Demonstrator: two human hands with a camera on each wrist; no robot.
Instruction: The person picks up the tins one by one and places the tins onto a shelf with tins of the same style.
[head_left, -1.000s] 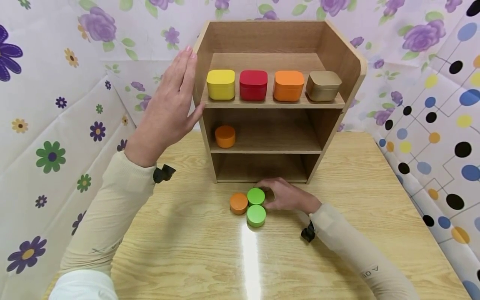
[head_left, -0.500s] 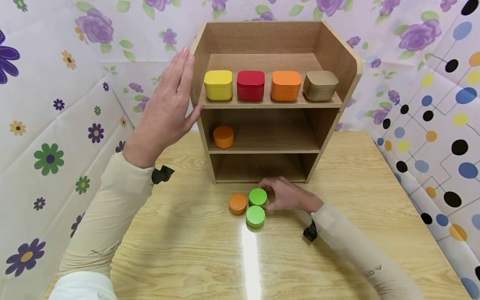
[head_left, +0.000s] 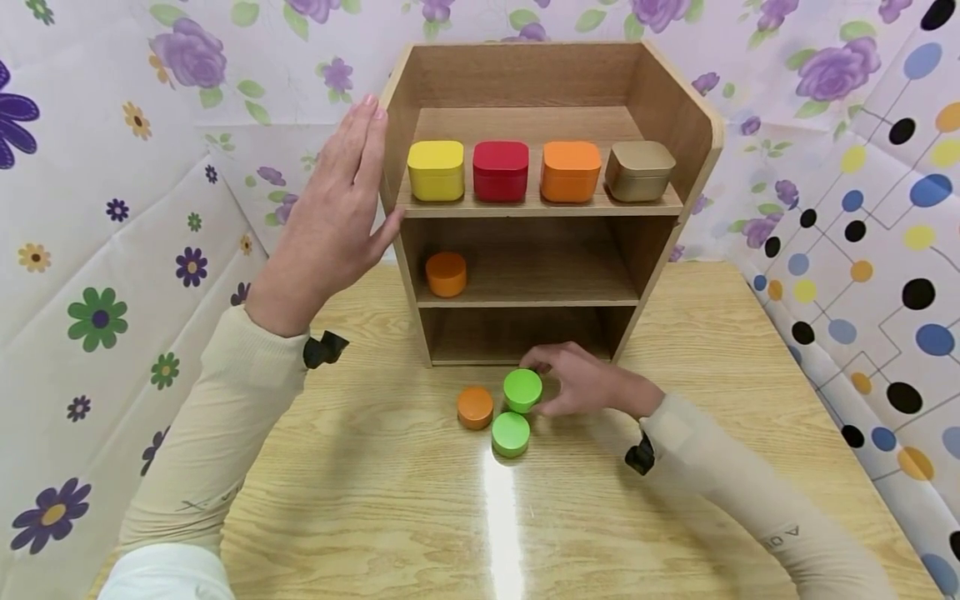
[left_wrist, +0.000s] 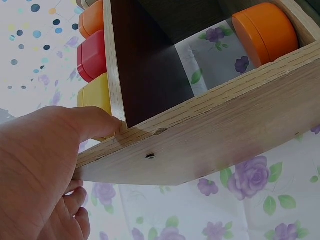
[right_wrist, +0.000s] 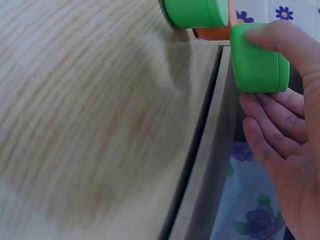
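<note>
My left hand (head_left: 330, 208) lies with straight fingers along the outer left side of a small wooden shelf unit (head_left: 525, 304). Its thumb (left_wrist: 97, 122) touches the front edge of that side, near the top board. My right hand (head_left: 581, 381) pinches a small round green lidded container (head_left: 522, 390) between thumb and fingers, just in front of the bottom compartment. In the right wrist view this container (right_wrist: 257, 60) appears raised off the table. A second green container (head_left: 511, 434) and an orange one (head_left: 476, 407) stand on the table beside it.
On the unit's top board stand a yellow container (head_left: 437, 171), a red one (head_left: 501, 171), an orange one (head_left: 571, 172) and a brownish-gold one (head_left: 640, 171). A round orange container (head_left: 446, 274) sits at the left of the middle shelf. Patterned sheets surround the wooden table (head_left: 360, 500).
My right hand has drawn the rear green container slightly right and up, apart from the orange one. My left hand has kept its place on the shelf unit.
</note>
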